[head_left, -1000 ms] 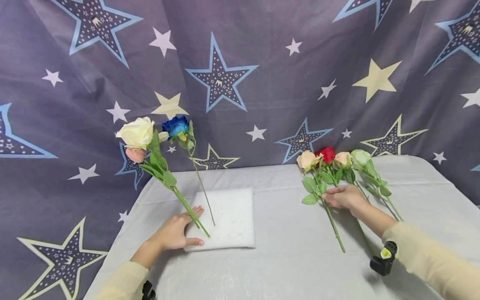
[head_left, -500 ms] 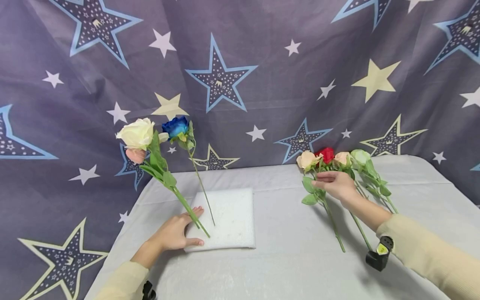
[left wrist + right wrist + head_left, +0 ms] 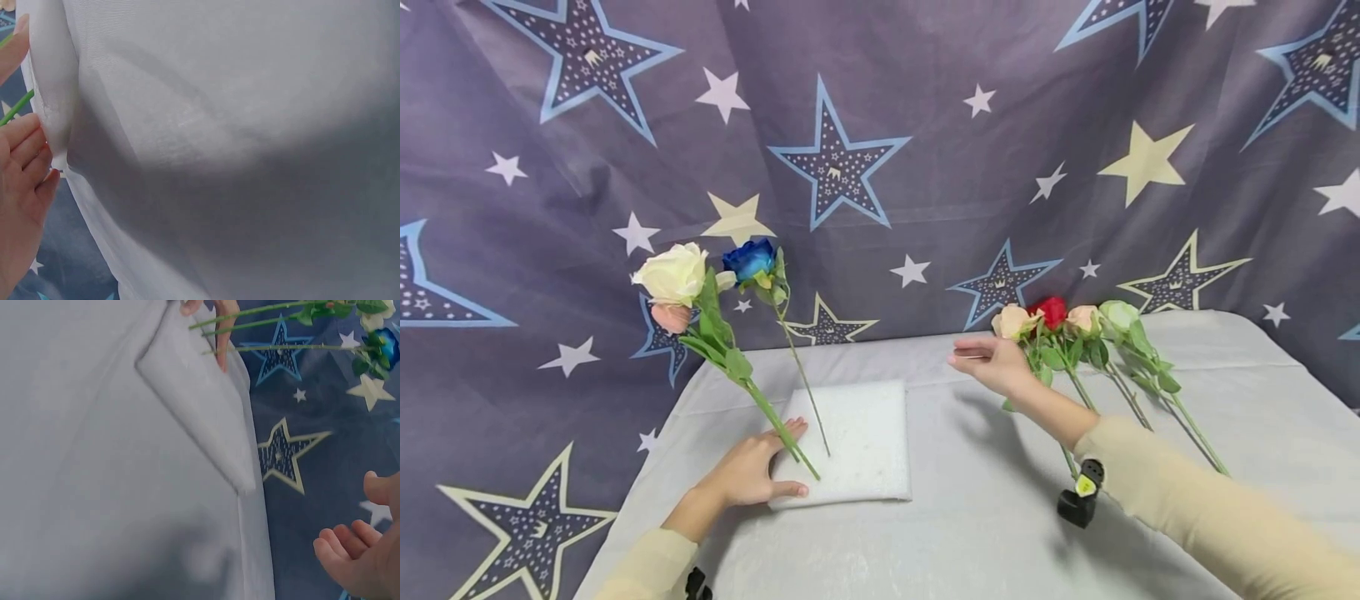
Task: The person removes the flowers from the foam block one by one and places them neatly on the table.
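Note:
A white foam block (image 3: 872, 442) lies on the cloth-covered table. My left hand (image 3: 748, 471) rests on its left side, thumb and fingers spread around the standing stems. A white rose (image 3: 672, 275), a pink rose (image 3: 671, 317) and a blue rose (image 3: 750, 261) stand in the foam, leaning left. In the left wrist view, straight fingers (image 3: 28, 147) lie against the foam beside a green stem (image 3: 15, 107). My right hand (image 3: 996, 367) is in the air over the table, left of the lying roses, fingers extended and holding nothing; the right wrist view shows its palm (image 3: 369, 569) bare.
On the right of the table lie a peach rose (image 3: 1013, 321), a red rose (image 3: 1051, 312), another pink rose (image 3: 1083, 318) and a pale green rose (image 3: 1120, 314), blooms toward the back edge. Behind the table hangs a star-patterned curtain (image 3: 940, 192).
My right hand has lifted away from the lying roses' stems and moved left, empty. The lying roses stay in place. My left hand stays on the foam.

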Action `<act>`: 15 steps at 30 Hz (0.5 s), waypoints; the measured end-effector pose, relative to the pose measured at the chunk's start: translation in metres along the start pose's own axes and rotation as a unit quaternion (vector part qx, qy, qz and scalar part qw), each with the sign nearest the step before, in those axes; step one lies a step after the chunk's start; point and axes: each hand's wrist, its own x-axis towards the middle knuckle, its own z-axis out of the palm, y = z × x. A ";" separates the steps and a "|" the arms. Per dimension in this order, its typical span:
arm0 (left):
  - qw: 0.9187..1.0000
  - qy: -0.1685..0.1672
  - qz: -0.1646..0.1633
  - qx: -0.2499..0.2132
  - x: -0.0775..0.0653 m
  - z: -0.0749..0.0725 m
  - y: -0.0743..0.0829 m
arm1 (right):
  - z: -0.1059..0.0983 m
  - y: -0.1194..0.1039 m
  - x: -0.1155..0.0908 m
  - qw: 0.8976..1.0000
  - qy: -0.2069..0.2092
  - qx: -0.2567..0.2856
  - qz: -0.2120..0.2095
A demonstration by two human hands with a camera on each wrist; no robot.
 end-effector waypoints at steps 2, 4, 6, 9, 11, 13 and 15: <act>1.000 0.000 -0.002 -0.001 -0.001 0.001 0.000 | 0.012 -0.004 0.003 1.000 -0.009 0.021 -0.005; 1.000 0.001 -0.002 -0.002 -0.001 0.002 0.000 | 0.024 -0.008 0.005 0.999 -0.015 0.035 -0.008; 1.000 0.000 -0.002 -0.002 -0.001 0.002 0.000 | 0.035 -0.013 0.006 0.999 -0.023 0.045 -0.010; 1.000 -0.001 -0.001 -0.004 -0.001 0.003 0.000 | 0.051 -0.019 0.007 0.998 -0.036 0.058 -0.015; 1.000 -0.002 0.001 -0.006 0.000 0.002 0.000 | 0.062 -0.024 0.007 0.996 -0.047 0.068 -0.020; 1.000 -0.002 0.002 -0.010 0.000 0.002 -0.001 | 0.073 -0.026 0.009 0.995 -0.057 0.081 -0.029; 1.000 -0.002 0.002 -0.011 0.000 0.000 0.000 | 0.083 -0.029 0.010 0.992 -0.067 0.095 -0.039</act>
